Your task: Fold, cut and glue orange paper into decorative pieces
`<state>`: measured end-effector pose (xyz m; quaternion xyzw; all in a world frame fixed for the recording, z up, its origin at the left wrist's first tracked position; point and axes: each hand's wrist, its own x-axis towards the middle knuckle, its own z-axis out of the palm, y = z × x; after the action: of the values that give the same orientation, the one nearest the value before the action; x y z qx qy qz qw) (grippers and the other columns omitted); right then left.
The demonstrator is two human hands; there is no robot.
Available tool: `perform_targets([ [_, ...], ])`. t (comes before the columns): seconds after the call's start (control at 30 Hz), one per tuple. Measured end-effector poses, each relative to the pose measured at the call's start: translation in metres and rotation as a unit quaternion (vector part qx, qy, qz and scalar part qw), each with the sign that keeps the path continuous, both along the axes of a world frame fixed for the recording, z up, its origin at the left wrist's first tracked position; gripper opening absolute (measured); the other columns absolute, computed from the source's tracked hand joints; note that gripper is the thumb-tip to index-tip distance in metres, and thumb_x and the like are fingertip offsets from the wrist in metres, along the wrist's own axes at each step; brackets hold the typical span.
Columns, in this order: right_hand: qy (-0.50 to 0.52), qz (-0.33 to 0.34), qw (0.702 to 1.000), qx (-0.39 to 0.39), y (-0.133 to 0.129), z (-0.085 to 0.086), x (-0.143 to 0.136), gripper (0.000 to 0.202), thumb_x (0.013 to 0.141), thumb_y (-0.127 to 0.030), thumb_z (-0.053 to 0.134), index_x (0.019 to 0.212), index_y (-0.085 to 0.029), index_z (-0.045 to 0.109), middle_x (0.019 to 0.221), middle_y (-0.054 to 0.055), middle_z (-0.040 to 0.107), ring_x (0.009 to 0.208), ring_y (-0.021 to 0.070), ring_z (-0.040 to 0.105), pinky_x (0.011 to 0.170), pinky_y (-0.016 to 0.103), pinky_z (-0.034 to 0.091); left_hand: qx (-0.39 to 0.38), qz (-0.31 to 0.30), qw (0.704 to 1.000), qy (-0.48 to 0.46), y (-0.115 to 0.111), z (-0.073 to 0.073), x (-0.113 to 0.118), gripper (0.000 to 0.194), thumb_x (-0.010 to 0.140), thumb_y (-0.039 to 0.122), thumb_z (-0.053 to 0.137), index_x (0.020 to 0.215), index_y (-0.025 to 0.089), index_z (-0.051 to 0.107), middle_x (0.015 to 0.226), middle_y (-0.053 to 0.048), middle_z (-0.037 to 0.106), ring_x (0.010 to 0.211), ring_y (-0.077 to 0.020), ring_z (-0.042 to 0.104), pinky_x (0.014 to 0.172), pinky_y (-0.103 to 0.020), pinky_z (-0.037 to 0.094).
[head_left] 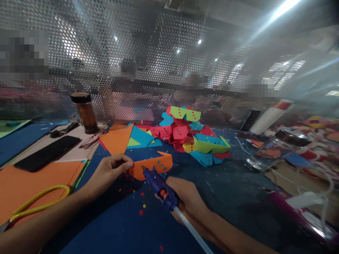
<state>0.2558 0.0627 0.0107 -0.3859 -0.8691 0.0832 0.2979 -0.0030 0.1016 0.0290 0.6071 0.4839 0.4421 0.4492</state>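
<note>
My left hand (pixel 113 170) pinches the left end of a folded orange paper piece (pixel 150 165) with blue dots on it. A blue glue gun (pixel 160 187) is in my right hand (pixel 186 197), its tip at the orange paper near my left fingertips. From the back of the gun a clear glue stick (pixel 193 229) sticks out. Small paper bits (pixel 142 194) in red, yellow and blue lie on the blue table (pixel 116 225). Behind the orange piece is a pile of folded colored papers (pixel 182 132), several with dots.
A black phone (pixel 47 153), yellow-handled scissors (pixel 39 203) and a brown jar (pixel 86 114) stand or lie at left. To the right are a clear bottle (pixel 275 151), white cable and a purple object (pixel 299 215). Perforated metal (pixel 148 42) rises behind.
</note>
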Motion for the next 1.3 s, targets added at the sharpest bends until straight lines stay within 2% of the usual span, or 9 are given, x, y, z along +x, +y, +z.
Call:
perform_targets([
  [0.17, 0.030, 0.007, 0.999, -0.031, -0.003, 0.006, -0.001, 0.027, 0.088, -0.025, 0.060, 0.071, -0.021, 0.040, 0.064, -0.005, 0.042, 0.054, 0.0093, 0.041, 0.054, 0.023, 0.027, -0.002, 0.006, 1.000, -0.002, 0.002, 0.000, -0.001, 0.027, 0.076, 0.047, 0.070, 0.071, 0.020, 0.070, 0.058, 0.001, 0.062, 0.054, -0.0137, 0.055, 0.052, -0.024, 0.041],
  [0.33, 0.128, -0.009, 0.984, -0.126, -0.007, 0.019, -0.006, 0.036, 0.087, -0.032, 0.062, 0.066, -0.022, 0.035, 0.063, -0.006, 0.037, 0.051, 0.0076, 0.035, 0.048, 0.021, 0.028, -0.001, 0.004, 1.000, -0.006, 0.004, 0.001, -0.002, 0.026, 0.076, 0.045, 0.070, 0.070, 0.020, 0.069, 0.058, 0.002, 0.062, 0.056, -0.0138, 0.056, 0.055, -0.024, 0.043],
  [0.5, 0.153, -0.041, 0.967, -0.199, -0.010, 0.029, -0.006, 0.035, 0.087, -0.039, 0.061, 0.066, -0.022, 0.039, 0.062, -0.006, 0.036, 0.052, 0.0089, 0.033, 0.046, 0.022, 0.031, 0.007, 0.013, 1.000, -0.012, 0.004, 0.001, -0.003, 0.025, 0.076, 0.044, 0.070, 0.070, 0.020, 0.069, 0.059, 0.001, 0.063, 0.058, -0.0146, 0.058, 0.060, -0.026, 0.044],
  [0.67, 0.153, -0.064, 0.968, -0.186, -0.010, 0.031, -0.001, 0.034, 0.088, -0.044, 0.059, 0.066, -0.021, 0.047, 0.061, -0.004, 0.042, 0.053, 0.0108, 0.040, 0.047, 0.023, 0.036, 0.021, 0.046, 0.998, -0.028, 0.007, -0.002, -0.006, 0.025, 0.077, 0.044, 0.070, 0.071, 0.020, 0.069, 0.061, 0.001, 0.063, 0.059, -0.0156, 0.057, 0.061, -0.027, 0.044],
  [0.93, 0.148, -0.146, 0.968, -0.140, -0.009, 0.021, 0.011, 0.032, 0.086, -0.054, 0.061, 0.075, -0.024, 0.064, 0.067, 0.002, 0.060, 0.061, 0.0182, 0.058, 0.053, 0.028, 0.049, 0.030, 0.117, 0.990, -0.070, 0.014, -0.013, -0.017, 0.024, 0.079, 0.043, 0.071, 0.078, 0.019, 0.068, 0.065, 0.003, 0.062, 0.063, -0.0130, 0.056, 0.062, -0.024, 0.044],
  [1.07, 0.111, -0.202, 0.958, -0.172, -0.004, 0.022, 0.027, 0.033, 0.081, -0.056, 0.066, 0.086, -0.023, 0.070, 0.083, 0.005, 0.068, 0.074, 0.0212, 0.065, 0.060, 0.029, 0.052, 0.031, 0.125, 0.989, -0.080, 0.015, -0.015, -0.019, 0.022, 0.080, 0.041, 0.072, 0.078, 0.020, 0.068, 0.066, 0.003, 0.063, 0.063, -0.0123, 0.055, 0.063, -0.023, 0.044],
  [1.2, 0.039, -0.183, 0.953, -0.238, 0.008, 0.030, 0.041, 0.034, 0.088, -0.052, 0.059, 0.083, -0.020, 0.068, 0.072, 0.004, 0.065, 0.065, 0.0184, 0.063, 0.057, 0.029, 0.049, 0.030, 0.125, 0.988, -0.085, 0.014, -0.015, -0.018, 0.023, 0.078, 0.043, 0.073, 0.077, 0.020, 0.069, 0.066, 0.003, 0.063, 0.063, -0.0130, 0.055, 0.061, -0.024, 0.045],
  [1.3, 0.023, -0.178, 0.956, -0.234, 0.014, 0.036, 0.046, 0.034, 0.091, -0.050, 0.057, 0.080, -0.019, 0.066, 0.067, 0.003, 0.065, 0.061, 0.0168, 0.061, 0.055, 0.027, 0.046, 0.030, 0.129, 0.987, -0.086, 0.013, -0.016, -0.019, 0.022, 0.077, 0.043, 0.074, 0.077, 0.021, 0.069, 0.067, 0.003, 0.063, 0.064, -0.0137, 0.055, 0.061, -0.024, 0.045],
])
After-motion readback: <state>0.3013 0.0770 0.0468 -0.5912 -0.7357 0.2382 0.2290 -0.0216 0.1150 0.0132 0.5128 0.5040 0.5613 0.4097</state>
